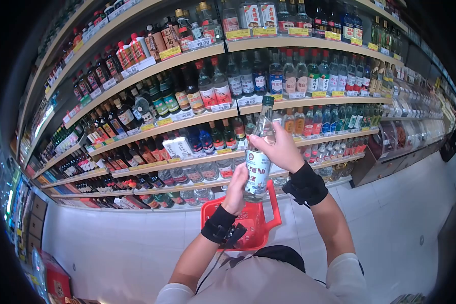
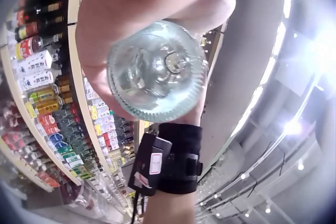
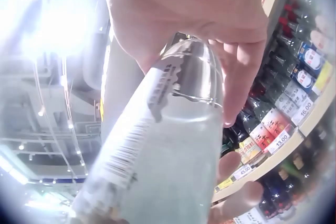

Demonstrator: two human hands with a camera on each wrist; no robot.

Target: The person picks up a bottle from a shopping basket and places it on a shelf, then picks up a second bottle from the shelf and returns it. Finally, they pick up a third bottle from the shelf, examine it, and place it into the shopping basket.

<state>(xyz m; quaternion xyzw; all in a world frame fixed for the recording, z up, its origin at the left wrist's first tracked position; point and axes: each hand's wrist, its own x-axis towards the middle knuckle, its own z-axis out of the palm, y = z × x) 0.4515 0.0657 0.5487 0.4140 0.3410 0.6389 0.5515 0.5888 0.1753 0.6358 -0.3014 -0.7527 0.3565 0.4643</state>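
A clear glass liquor bottle (image 1: 257, 175) with a dark green cap and a white-and-blue label is held upright in front of the shelves. My right hand (image 1: 282, 151) grips it around the shoulder below the neck, thumb across the front. Lower down, my left hand (image 1: 235, 189) holds the body from the left side, with its thumb lying along the glass. The left wrist view looks straight at the bottle's ridged round base (image 2: 157, 71). Printed small text and a barcode show on the label's side (image 3: 126, 150) in the right wrist view.
Curved shelves (image 1: 187, 119) packed with bottles and price tags stretch across the front. Below the hands, a red shopping basket (image 1: 274, 202) stands near my body above the pale tiled floor (image 1: 137, 233). Clear bins (image 1: 410, 131) line the right side, and a red box (image 1: 58, 281) stands at lower left.
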